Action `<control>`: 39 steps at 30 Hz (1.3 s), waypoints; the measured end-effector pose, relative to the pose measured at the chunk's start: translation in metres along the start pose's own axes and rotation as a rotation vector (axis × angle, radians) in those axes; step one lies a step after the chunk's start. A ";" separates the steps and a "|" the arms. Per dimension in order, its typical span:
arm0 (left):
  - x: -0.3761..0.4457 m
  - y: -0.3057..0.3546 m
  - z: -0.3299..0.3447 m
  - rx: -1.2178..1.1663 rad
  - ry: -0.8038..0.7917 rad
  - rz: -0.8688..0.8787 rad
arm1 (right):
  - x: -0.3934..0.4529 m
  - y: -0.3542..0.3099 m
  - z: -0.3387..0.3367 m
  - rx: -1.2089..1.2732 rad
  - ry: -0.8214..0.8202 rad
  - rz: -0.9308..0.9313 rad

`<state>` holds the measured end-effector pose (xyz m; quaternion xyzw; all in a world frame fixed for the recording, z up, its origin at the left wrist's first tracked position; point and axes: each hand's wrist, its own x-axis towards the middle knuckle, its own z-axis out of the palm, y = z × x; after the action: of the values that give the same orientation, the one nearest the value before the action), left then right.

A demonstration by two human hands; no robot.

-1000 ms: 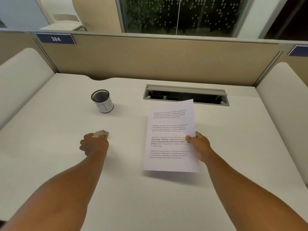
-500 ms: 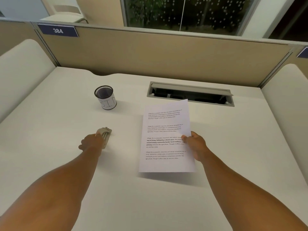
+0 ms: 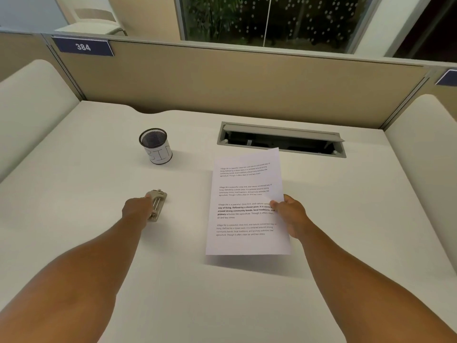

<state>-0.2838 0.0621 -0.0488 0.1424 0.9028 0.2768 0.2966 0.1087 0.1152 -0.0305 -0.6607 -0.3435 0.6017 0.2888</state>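
My right hand (image 3: 291, 216) pinches the right edge of a printed sheet of paper (image 3: 244, 194) and holds it lifted above the white desk (image 3: 222, 293), its shadow falling below. My left hand (image 3: 137, 209) grips a small beige metal tool with a spring, perhaps a staple remover or hole punch (image 3: 157, 205), which sits low at the desk surface left of the sheet. The fingers of my left hand are mostly hidden behind the hand.
A black mesh cup with a white label reading BIN (image 3: 156, 146) stands behind the tool. An open grey cable hatch (image 3: 282, 139) is set into the desk behind the sheet. Beige partitions with a 384 plate (image 3: 82, 47) and padded side panels enclose the desk.
The left hand has uncovered more of the metal tool and turned it so its length shows. The sheet has tilted slightly and shifted a little left in the right hand.
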 end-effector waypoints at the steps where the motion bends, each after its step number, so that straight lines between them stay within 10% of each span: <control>1: -0.001 0.002 -0.001 0.000 -0.013 -0.003 | 0.000 -0.002 0.000 0.001 0.005 -0.001; 39: -0.156 0.076 0.090 -0.126 -0.560 0.168 | -0.035 0.007 -0.077 0.041 0.153 -0.117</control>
<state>-0.0998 0.0948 0.0065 0.2686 0.7520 0.3060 0.5184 0.1842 0.0858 -0.0066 -0.6776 -0.3460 0.5383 0.3623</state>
